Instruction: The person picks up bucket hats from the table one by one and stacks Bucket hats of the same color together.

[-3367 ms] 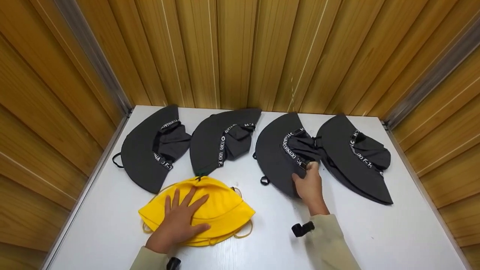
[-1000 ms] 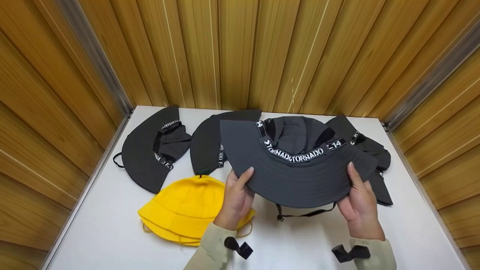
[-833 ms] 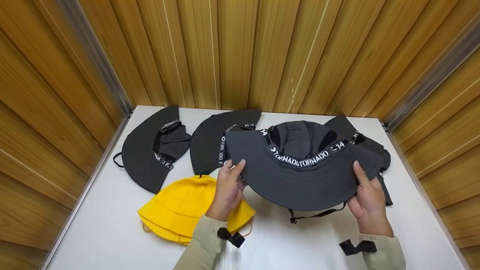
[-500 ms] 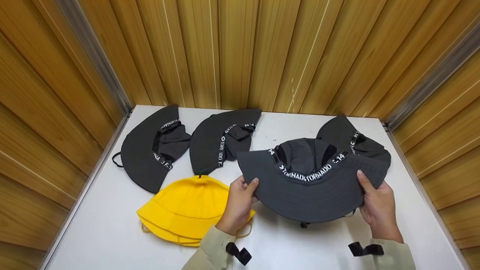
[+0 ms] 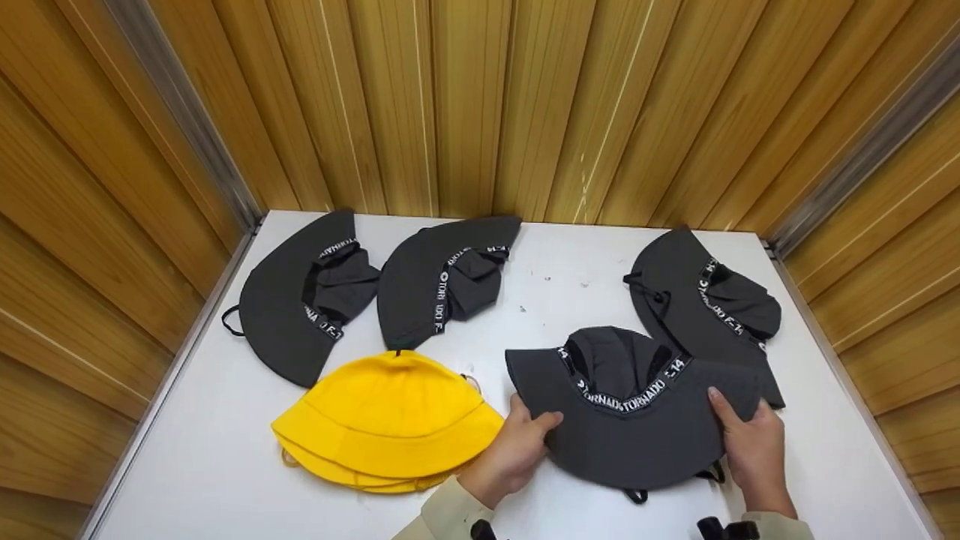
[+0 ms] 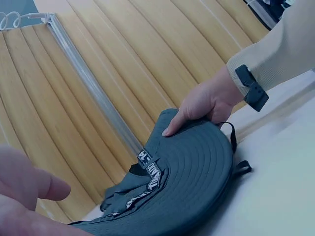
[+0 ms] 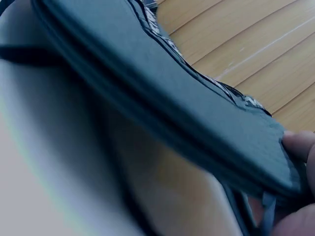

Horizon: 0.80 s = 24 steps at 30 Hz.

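Observation:
A dark grey bucket hat [image 5: 630,442], folded flat with its brim towards me, is held low over the white table between both hands. My left hand [image 5: 514,454] pinches the left end of the brim, thumb on top. At the right end, my right hand [image 5: 757,450] grips the brim with the thumb above and the other fingers mostly hidden beneath. White TORNADO lettering runs along the inner band. In the left wrist view the hat's brim [image 6: 197,162] curves towards the right hand [image 6: 206,101]. Black cord loops hang under the brim [image 7: 162,103] in the right wrist view.
A yellow bucket hat [image 5: 390,420] lies beside the left hand. Behind it lie two grey hats, one at far left [image 5: 281,300] and one near the middle [image 5: 412,277]. Another grey hat [image 5: 675,292] lies back right, partly covered. Wood-patterned walls [image 5: 480,112] enclose the white table [image 5: 187,450].
The right hand took the third grey hat from the back row while the left left the yellow hat. Both hands then brought the grey hat nearer and lower, exposing table behind it.

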Each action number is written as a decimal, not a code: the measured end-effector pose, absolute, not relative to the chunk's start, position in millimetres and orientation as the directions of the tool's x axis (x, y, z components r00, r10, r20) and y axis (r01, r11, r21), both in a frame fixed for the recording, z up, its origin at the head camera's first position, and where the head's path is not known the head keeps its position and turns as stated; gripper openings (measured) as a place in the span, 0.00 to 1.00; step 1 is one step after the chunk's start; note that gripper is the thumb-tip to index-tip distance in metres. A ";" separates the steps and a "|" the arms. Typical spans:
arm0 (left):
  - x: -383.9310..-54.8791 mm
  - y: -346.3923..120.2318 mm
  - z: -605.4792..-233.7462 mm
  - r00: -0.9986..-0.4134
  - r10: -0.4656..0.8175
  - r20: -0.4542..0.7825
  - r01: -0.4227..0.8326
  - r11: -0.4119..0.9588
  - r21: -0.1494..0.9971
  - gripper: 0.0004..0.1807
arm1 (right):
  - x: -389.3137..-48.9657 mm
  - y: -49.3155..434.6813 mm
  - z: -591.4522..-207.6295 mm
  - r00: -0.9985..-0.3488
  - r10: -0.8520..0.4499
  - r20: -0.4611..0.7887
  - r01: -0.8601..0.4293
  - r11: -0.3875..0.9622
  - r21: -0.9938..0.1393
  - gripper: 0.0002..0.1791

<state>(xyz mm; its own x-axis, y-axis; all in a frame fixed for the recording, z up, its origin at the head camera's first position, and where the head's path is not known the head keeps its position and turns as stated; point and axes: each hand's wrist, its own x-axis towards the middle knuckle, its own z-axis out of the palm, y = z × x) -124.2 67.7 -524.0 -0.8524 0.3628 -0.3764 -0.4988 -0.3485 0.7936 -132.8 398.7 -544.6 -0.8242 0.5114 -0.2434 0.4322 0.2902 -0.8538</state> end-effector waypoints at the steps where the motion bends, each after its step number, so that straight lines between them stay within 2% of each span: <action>1: -123.8 69.5 -526.0 -0.849 0.357 -0.390 -0.508 -0.348 0.788 0.57 | -132.0 399.6 -548.6 -0.827 0.511 -0.234 0.444 0.337 -0.830 0.47; 5: -120.3 71.2 -530.6 -0.846 0.356 -0.396 -0.516 -0.363 0.776 0.57 | -130.4 400.9 -560.6 -0.825 0.546 -0.146 0.443 0.466 -0.766 0.43; 8: -115.3 65.8 -528.6 -0.847 0.367 -0.383 -0.511 -0.370 0.776 0.54 | -130.5 400.4 -563.1 -0.820 0.563 -0.107 0.462 0.540 -0.704 0.46; 13: -101.2 53.1 -515.4 -0.850 0.377 -0.369 -0.497 -0.339 0.799 0.56 | -131.0 403.3 -554.0 -0.822 0.541 -0.179 0.533 0.618 -0.578 0.57; 16: -90.6 47.2 -503.5 -0.830 0.370 -0.419 -0.524 -0.254 0.813 0.59 | -129.2 406.9 -546.4 -0.830 0.526 -0.185 0.539 0.674 -0.504 0.57; 20: -80.2 43.8 -492.4 -0.814 0.393 -0.427 -0.507 -0.123 0.853 0.58 | -127.9 410.8 -536.9 -0.853 0.496 -0.165 0.512 0.731 -0.450 0.55; 22: -79.6 45.5 -492.2 -0.829 0.420 -0.369 -0.419 -0.030 0.907 0.57 | -129.9 412.9 -531.8 -0.866 0.472 -0.166 0.494 0.753 -0.434 0.55; 24: -83.8 50.0 -495.7 -0.840 0.456 -0.294 -0.269 0.120 0.956 0.54 | -133.7 415.5 -526.3 -0.878 0.449 -0.163 0.473 0.767 -0.434 0.54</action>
<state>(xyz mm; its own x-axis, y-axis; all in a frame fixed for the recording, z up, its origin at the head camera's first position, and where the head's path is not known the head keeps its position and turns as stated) -83.8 50.0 -495.7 -0.8403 0.4557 -0.2935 -0.2690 0.1195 0.9557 -133.7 415.5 -526.3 -0.8784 0.4492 -0.1629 0.4727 0.7668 -0.4342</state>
